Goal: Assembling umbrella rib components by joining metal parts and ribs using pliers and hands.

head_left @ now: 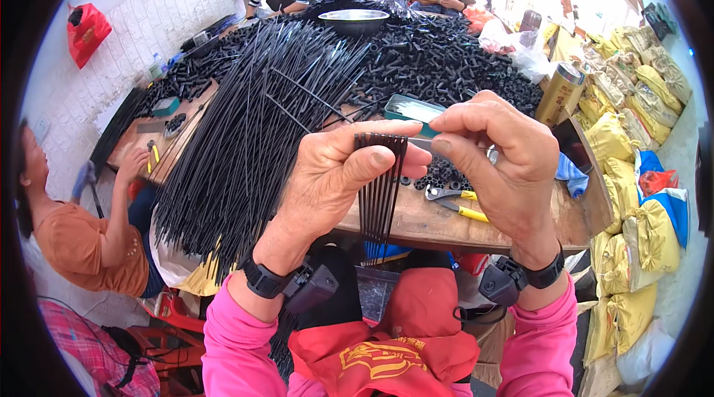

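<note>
My left hand (pixel 316 177) pinches a flat row of several thin black rods (pixel 378 207) between thumb and fingers, their upper ends level with the index finger and their lengths hanging down. Beside it, my right hand (pixel 509 166) is closed, thumb and index finger nearly together close to the rods' upper ends. Whatever it holds is too small to name. Behind my hands is a teal open-topped box (pixel 413 110). Pliers with yellow handles (pixel 455 202) lie on the wooden table (pixel 513 227) below my right hand, near small black ring-like parts (pixel 439 174).
Long black rods (pixel 238 136) heap across the table's left, overhanging its edge. Small black parts (pixel 454 62) pile up behind, with a metal bowl (pixel 353 19) on top. A gold canister (pixel 559 93) stands right. Yellow sacks (pixel 625 248) line the right wall. A co-worker (pixel 89 233) sits left; others sit far back.
</note>
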Motion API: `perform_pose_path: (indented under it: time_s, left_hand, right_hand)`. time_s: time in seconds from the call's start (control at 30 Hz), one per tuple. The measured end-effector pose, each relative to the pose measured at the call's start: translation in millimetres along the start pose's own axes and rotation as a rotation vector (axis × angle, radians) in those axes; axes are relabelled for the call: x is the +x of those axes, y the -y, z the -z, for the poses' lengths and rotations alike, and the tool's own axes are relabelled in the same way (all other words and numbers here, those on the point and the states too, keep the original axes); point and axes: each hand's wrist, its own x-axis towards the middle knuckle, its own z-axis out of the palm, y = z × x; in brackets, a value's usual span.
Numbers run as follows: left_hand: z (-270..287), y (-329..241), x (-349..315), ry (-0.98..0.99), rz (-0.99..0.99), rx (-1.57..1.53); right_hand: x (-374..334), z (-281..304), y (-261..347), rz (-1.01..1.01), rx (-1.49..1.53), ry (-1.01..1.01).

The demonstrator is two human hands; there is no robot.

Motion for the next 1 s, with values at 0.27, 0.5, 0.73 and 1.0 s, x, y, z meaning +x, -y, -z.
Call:
perform_pose_path:
  time_s: [0.27,0.5,0.73,1.0]
  left_hand:
    - [1.8,-0.3,1.4,-0.001,0.0,-0.03]
    - [1.0,-2.5,0.7,0.001,0.023,-0.079]
    - [5.9,-0.2,2.2,0.036,0.033,-0.087]
    - [8.1,0.7,5.6,0.064,0.043,-0.086]
  right_hand:
    - [4.3,-4.8,-5.4,0.006,0.055,-0.029]
    - [-1.9,-8.7,-3.1,-0.279,0.319,-0.052]
    - [-3.4,-13.3,-0.8,-0.358,0.516,-0.073]
    - [-5.5,-15.0,-0.2,-0.321,0.411,-0.148]
